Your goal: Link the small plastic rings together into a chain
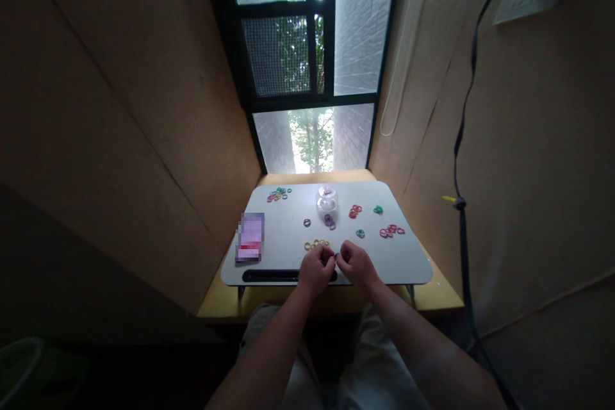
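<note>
Over the front edge of the white lap desk (283, 205), my left hand (317, 267) and my right hand (354, 262) meet with fingers pinched. Between the fingertips a small dark bluish hair tie (337, 255) shows in part; my fingers cover most of it. Yellow hair ties (316, 245) lie just beyond my left hand. Farther off are purple hair ties (329, 221), a single dark hair tie (307, 223) and a few blue hair ties (360, 234). Red hair ties (392, 230) lie in a loose group to the right.
A clear round jar (327, 200) stands at the back middle. Mixed-colour hair ties (278, 194) lie at back left, more red ones (355, 211) and green ones (378, 209) at back right. A phone (250, 237) rests left; a black slot (269, 276) runs along the front.
</note>
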The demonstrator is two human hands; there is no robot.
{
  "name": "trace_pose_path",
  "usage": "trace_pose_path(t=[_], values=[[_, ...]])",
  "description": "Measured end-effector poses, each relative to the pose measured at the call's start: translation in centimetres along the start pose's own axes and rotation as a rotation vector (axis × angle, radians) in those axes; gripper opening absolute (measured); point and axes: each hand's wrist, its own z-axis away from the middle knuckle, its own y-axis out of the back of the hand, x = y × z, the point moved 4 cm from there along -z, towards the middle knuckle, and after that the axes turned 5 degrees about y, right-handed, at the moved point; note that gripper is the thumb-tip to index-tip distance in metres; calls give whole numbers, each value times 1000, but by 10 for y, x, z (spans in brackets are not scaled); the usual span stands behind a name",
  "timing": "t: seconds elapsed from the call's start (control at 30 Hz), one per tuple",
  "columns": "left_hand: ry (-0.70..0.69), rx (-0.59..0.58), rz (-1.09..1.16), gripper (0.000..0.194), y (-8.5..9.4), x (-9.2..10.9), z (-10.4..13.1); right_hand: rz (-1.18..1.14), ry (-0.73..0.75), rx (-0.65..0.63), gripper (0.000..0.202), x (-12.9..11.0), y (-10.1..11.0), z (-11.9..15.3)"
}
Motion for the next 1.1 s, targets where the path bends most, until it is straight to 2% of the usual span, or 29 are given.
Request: trace_pose_path(t=[0.53, 0.67, 1.1], values=[[-26, -44, 67, 17, -2, 1, -1, -28, 19, -6, 11, 0, -1, 2], [-27, -22, 94, 18, -3, 0, -1, -60, 25, -14, 9, -4, 0, 2], [-22, -11, -9, 12, -2, 0, -1, -61, 55, -44, 12, -5, 2, 2]])
